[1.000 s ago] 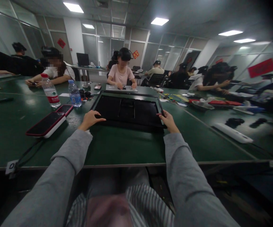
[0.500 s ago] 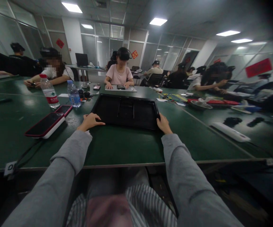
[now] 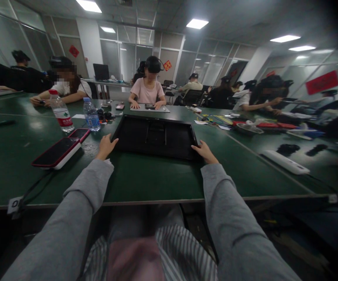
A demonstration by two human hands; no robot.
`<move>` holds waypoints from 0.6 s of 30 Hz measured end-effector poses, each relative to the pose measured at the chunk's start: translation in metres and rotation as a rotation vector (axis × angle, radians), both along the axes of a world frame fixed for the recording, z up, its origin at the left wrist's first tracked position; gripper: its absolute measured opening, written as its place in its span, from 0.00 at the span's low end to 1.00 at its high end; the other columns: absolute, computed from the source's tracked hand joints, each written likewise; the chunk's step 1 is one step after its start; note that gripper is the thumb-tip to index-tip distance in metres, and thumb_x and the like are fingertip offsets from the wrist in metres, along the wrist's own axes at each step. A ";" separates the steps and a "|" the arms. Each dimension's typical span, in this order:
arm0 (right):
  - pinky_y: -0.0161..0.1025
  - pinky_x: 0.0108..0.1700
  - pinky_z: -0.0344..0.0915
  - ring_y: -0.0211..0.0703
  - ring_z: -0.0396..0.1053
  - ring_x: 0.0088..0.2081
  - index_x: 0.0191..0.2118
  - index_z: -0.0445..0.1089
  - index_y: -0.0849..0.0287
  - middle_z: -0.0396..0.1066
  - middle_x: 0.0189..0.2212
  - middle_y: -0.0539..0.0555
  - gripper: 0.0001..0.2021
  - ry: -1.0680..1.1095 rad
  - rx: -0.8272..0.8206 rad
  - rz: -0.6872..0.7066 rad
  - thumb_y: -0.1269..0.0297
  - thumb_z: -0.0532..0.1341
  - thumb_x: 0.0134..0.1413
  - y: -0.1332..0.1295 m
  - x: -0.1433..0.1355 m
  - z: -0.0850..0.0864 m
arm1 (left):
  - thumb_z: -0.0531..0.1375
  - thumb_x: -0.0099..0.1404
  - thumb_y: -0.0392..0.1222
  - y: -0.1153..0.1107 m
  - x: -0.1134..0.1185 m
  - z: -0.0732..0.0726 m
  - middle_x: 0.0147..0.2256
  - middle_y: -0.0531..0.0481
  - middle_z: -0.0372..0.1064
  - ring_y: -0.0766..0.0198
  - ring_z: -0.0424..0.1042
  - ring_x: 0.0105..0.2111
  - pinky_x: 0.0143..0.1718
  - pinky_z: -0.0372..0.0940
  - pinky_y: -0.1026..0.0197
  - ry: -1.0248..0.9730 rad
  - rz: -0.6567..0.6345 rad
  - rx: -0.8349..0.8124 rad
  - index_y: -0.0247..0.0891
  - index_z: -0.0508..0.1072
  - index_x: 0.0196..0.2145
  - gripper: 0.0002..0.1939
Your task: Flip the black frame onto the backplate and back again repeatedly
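A black rectangular tray-like panel (image 3: 130, 136) with a raised rim lies flat on the green table. Two thin bars and a handle-like piece show at its middle. My left hand (image 3: 106, 146) is at its near left corner, thumb spread from the fingers and the thumb tip close to the rim. At the right edge, my right hand (image 3: 206, 152) has its thumb over the rim and its fingers stretched along the outside. Whether either hand presses on the panel I cannot tell.
Left of the panel stand a red-capped bottle (image 3: 61, 113) and a blue-capped bottle (image 3: 92, 116), with a phone-like device (image 3: 56, 152) nearer. A white power strip (image 3: 286, 162) lies at right. Across the green table (image 3: 157, 183) sits a person in pink (image 3: 147, 91).
My left hand has shifted from the panel's front edge up to its left corner, fingers raised. My right thumb has spread away from the fingers. The panel has hardly moved.
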State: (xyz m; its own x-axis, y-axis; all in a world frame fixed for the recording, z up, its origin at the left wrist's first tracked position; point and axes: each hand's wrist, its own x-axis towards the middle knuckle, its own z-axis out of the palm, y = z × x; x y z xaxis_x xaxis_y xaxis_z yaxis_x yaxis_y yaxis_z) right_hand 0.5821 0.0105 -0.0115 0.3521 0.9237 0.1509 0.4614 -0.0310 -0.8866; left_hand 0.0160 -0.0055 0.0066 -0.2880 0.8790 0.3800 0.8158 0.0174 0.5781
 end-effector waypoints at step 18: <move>0.64 0.73 0.62 0.61 0.70 0.66 0.61 0.73 0.52 0.75 0.61 0.60 0.29 -0.095 0.204 0.151 0.48 0.64 0.54 0.023 0.015 -0.015 | 0.61 0.69 0.41 -0.010 0.004 0.008 0.55 0.36 0.80 0.48 0.79 0.56 0.59 0.69 0.53 -0.014 -0.023 -0.114 0.33 0.78 0.55 0.19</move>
